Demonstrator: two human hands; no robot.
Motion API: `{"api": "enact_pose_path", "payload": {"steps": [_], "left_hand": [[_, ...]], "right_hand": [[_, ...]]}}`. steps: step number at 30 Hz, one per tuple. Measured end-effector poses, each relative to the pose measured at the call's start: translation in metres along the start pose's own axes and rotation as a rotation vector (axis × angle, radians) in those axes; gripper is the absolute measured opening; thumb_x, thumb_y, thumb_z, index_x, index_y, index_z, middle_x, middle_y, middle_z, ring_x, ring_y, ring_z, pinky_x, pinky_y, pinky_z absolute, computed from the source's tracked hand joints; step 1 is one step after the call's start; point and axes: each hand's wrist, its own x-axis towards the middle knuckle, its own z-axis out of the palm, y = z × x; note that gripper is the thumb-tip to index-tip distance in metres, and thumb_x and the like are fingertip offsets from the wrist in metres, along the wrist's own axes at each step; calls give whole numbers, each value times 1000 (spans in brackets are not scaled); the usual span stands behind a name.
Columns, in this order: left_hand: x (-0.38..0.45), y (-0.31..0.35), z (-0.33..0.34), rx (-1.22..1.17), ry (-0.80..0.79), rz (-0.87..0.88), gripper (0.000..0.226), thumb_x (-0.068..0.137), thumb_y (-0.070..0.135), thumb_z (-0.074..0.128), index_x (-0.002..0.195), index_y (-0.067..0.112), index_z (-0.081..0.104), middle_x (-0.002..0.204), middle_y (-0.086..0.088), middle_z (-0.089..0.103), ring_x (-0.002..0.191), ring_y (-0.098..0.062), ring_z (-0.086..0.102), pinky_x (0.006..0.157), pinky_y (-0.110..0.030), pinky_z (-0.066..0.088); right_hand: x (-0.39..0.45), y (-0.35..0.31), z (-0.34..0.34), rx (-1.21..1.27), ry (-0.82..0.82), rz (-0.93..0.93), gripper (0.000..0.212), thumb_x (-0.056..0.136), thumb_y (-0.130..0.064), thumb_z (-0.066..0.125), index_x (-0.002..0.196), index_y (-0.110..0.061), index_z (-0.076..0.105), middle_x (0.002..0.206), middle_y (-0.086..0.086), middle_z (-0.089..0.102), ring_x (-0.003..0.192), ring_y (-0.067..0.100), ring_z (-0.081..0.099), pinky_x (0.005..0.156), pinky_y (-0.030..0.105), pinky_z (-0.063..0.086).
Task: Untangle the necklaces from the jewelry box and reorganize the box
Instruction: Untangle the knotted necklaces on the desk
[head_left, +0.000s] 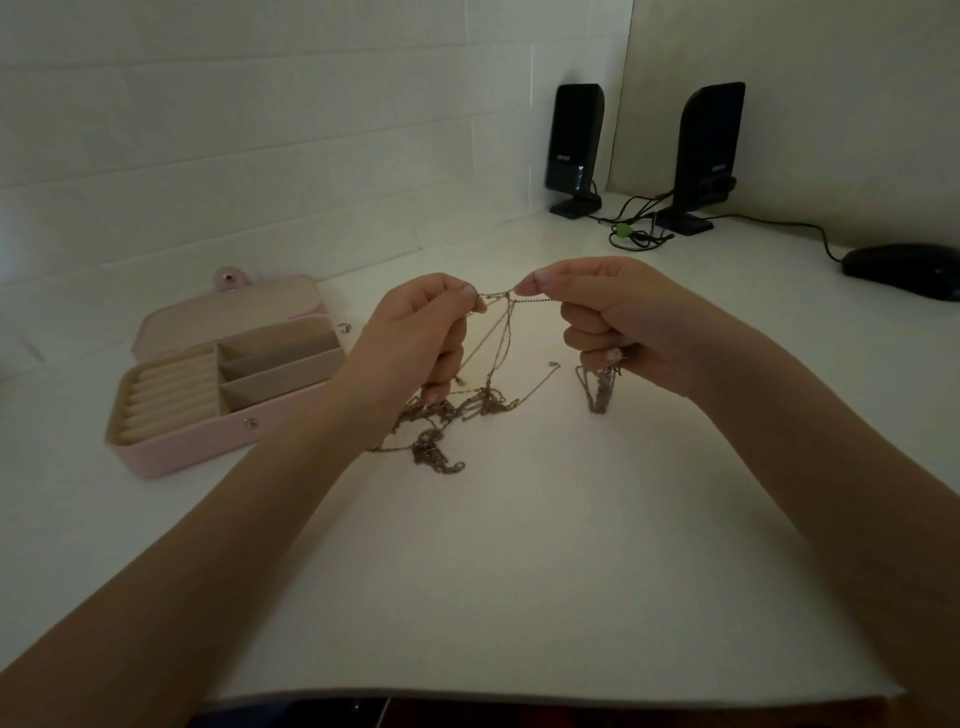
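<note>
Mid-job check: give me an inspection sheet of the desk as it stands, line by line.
Surface: white desk, dimly lit.
Job's things: pink jewelry box open at left, compartments look empty; tangled necklaces partly lifted, the rest lying on the desk.
Clutter: black mouse far right.
Hands: left hand and right hand each pinch a chain strand stretched between them; the right hand also holds a bunch of chain.
Cables: black cables with a green tie beside the speakers.
Surroundings: two black speakers, white wall.

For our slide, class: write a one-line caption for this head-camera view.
Both hands, left and right, pinch tangled necklaces above a white table beside an open pink jewelry box.
</note>
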Motion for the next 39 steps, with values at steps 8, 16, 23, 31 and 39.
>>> {"api": "enact_pose_path", "payload": {"steps": [8, 16, 23, 31, 39], "left_hand": [[0, -5, -5, 264, -62, 87, 27, 89, 34, 61, 68, 18, 64, 40, 5, 34, 35, -12, 24, 38, -16, 22], [0, -6, -6, 315, -44, 46, 18, 86, 29, 68, 71, 19, 64, 62, 1, 59, 53, -12, 52, 37, -19, 37], [1, -5, -8, 286, 24, 1, 28, 96, 32, 52, 79, 12, 63, 54, -3, 61, 46, -18, 61, 40, -22, 45], [3, -8, -14, 779, 75, 176, 21, 76, 39, 75, 69, 21, 68, 61, 8, 57, 52, 4, 48, 49, -7, 34], [3, -8, -17, 825, 39, 145, 21, 75, 36, 75, 62, 24, 64, 44, 13, 51, 42, 1, 44, 50, -17, 34]], "right_hand": [[1, 0, -1, 78, 103, -62, 19, 99, -21, 48, 92, -14, 64, 49, -6, 20, 41, 7, 17, 39, 18, 16], [4, -2, -7, 160, 219, -90, 17, 100, -18, 46, 96, -13, 62, 46, -7, 23, 41, 7, 17, 39, 18, 16], [4, -1, -5, -143, 335, -116, 20, 99, -25, 49, 95, -15, 65, 47, -6, 28, 41, 8, 22, 39, 20, 23], [9, 2, -3, -438, 587, -278, 17, 98, -26, 49, 92, -19, 64, 37, -25, 42, 35, 4, 31, 38, 12, 28], [7, -1, -2, -239, 484, -269, 19, 97, -27, 51, 83, -26, 64, 47, -6, 33, 42, 9, 25, 40, 21, 27]]}}
